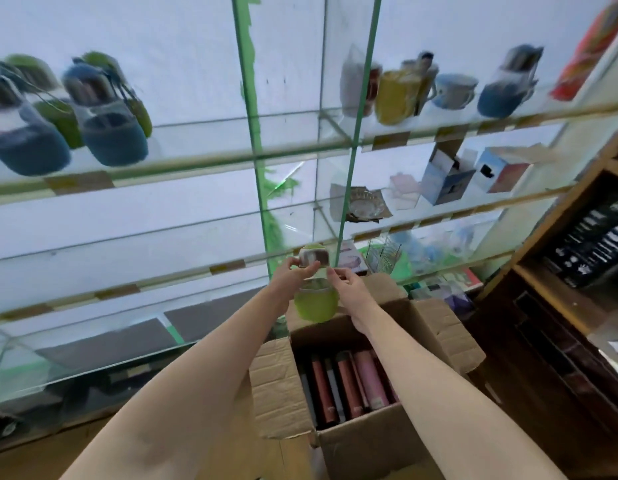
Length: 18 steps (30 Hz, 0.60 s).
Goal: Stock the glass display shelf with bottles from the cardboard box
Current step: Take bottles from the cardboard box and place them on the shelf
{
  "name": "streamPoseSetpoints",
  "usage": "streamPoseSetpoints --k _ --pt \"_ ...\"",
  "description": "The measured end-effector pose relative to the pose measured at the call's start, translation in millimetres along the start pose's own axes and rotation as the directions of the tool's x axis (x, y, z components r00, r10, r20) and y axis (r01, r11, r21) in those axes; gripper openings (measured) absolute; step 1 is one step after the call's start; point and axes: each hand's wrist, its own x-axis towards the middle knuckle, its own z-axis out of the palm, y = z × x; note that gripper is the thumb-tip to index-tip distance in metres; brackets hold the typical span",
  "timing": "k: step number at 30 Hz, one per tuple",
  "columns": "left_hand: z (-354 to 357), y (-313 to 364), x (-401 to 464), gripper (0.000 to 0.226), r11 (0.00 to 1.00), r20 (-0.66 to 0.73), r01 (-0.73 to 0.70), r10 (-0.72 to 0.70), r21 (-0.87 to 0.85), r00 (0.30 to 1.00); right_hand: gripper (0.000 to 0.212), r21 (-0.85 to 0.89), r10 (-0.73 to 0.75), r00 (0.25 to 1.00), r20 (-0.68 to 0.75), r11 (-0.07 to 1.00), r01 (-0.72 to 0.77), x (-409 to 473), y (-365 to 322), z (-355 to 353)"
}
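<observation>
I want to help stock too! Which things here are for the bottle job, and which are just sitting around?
For the job: green bottle, held by left hand and right hand; cardboard box; glass shelf; blue and green bottles already up top.

Just sitting around: yellow mug, small blue boxes, wooden cabinet.

We count one green bottle (316, 299) raised over one open cardboard box (363, 403), with two hands in view. In the box we see about five upright packages (349, 386); the blur hides any more. On the top shelf's left bay sit three blue-based bottles (106, 112) and two green ones (60, 112). The right bay holds one yellow mug (395, 97), one pale cup (452, 91) and one more blue-based bottle (506, 84).
</observation>
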Motion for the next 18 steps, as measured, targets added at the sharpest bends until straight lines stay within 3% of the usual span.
streamPoseSetpoints --k 5,13,18 --pt "9.4 42.8 -37.1 0.038 0.994 -0.055 -0.104 0.102 -0.04 0.993 0.037 0.006 -0.11 0.993 0.043 0.994 0.11 -19.6 -47.1 -10.5" --pt "6.5 92.3 -85.4 0.051 0.942 -0.195 -0.302 0.272 -0.145 0.942 0.017 0.077 -0.318 0.944 0.089 0.947 0.312 -39.6 -112.0 -5.3" --pt "-21.1 125.2 -99.9 0.05 0.892 -0.253 -0.407 0.355 -0.196 0.9 0.021 0.147 -0.407 0.901 0.148 0.91 0.387 -41.6 -152.0 19.1"
